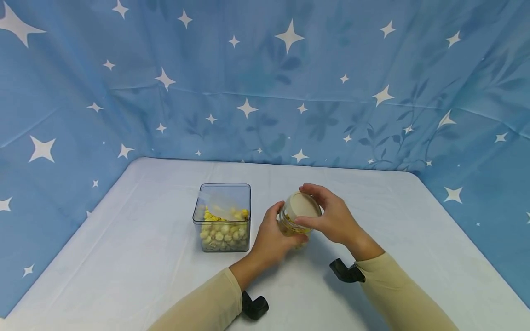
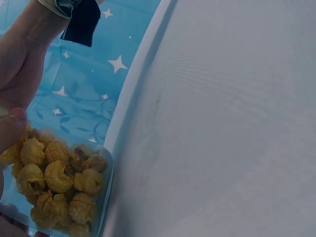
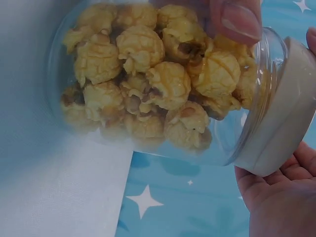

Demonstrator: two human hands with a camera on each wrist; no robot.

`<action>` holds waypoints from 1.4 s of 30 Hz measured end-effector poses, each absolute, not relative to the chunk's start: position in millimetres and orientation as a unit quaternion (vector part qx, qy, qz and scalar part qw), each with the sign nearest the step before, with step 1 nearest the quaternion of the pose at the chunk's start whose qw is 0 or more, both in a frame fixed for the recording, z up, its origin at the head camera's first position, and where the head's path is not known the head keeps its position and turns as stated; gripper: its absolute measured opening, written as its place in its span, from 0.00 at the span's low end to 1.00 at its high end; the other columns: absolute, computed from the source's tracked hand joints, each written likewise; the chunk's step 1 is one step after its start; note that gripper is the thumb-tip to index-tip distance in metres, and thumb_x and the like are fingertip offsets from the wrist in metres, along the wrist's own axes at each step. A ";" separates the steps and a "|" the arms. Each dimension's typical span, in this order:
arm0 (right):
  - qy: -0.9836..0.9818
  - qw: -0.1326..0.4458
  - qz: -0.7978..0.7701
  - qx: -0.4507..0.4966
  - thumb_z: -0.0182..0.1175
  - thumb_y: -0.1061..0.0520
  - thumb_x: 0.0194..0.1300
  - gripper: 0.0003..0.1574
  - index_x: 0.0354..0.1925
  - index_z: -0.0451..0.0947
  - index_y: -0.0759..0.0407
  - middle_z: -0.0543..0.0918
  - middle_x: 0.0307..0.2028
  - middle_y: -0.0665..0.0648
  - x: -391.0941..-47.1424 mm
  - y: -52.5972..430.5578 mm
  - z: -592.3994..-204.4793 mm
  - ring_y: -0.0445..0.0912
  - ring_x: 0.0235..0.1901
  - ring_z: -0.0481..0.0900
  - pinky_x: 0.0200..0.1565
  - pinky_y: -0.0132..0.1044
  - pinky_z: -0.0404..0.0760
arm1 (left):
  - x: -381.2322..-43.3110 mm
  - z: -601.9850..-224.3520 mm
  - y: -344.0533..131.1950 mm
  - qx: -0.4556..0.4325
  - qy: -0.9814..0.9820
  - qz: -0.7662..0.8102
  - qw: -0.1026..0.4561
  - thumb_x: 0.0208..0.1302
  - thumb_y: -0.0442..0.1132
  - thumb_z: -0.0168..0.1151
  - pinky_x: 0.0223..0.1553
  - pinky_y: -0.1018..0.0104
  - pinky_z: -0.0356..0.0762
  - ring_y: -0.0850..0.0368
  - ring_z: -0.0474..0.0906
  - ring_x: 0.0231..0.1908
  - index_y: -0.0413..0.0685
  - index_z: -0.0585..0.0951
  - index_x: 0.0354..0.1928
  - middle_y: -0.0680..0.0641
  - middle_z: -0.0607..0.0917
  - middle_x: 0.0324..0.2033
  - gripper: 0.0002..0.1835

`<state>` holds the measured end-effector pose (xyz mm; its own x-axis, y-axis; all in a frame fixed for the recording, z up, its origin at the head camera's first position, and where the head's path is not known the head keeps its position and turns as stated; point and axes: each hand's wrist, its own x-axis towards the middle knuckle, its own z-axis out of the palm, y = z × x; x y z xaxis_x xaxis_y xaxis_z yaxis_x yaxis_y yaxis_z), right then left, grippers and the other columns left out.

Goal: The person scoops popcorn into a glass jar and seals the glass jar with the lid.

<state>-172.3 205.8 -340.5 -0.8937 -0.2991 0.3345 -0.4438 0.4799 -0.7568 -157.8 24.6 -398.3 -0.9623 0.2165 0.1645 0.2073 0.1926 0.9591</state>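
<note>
A clear jar [image 3: 143,89] of caramel-coloured popcorn is held tilted over the white table in both hands. My left hand [image 1: 271,236] grips the jar's body, its thumb [image 3: 239,22] lying along the clear side in the right wrist view. Over the mouth sits a cream lid [image 1: 304,206], which the fingers and thumb of my right hand [image 1: 337,218] grasp around the rim. The left wrist view catches popcorn [image 2: 59,175] behind the jar's wall, close to the left thumb.
Left of the hands stands a square see-through container [image 1: 221,222] with popcorn [image 1: 223,236] and a whitish translucent piece [image 1: 219,204] inside. The white table [image 1: 136,220] ends at a blue star-patterned cloth [image 1: 265,82]. Black mounts [image 1: 347,271] hang from both wrists.
</note>
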 end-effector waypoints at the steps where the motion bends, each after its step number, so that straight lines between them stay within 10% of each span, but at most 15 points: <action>1: -0.858 0.076 0.460 0.218 0.79 0.59 0.51 0.50 0.68 0.67 0.68 0.75 0.63 0.62 -172.9 205.1 -340.2 0.57 0.63 0.73 0.62 0.56 0.70 | -158.2 -398.2 24.5 0.136 0.773 0.619 0.005 0.51 0.46 0.80 0.65 0.45 0.63 0.49 0.66 0.65 0.43 0.59 0.74 0.45 0.67 0.67 0.52; 42: -0.903 0.055 0.364 0.221 0.80 0.45 0.50 0.54 0.68 0.68 0.66 0.76 0.62 0.62 -176.8 196.5 -328.3 0.58 0.57 0.76 0.52 0.54 0.79 | -166.8 -391.1 17.0 0.187 0.771 0.609 0.003 0.52 0.46 0.80 0.59 0.45 0.70 0.46 0.69 0.62 0.45 0.61 0.75 0.45 0.68 0.67 0.51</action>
<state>-176.8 196.5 -328.3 -0.8961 -0.3590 0.2611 -0.4397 0.6365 -0.6337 -166.8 17.0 -391.1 -0.9299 0.2923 0.2231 0.2849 0.1892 0.9397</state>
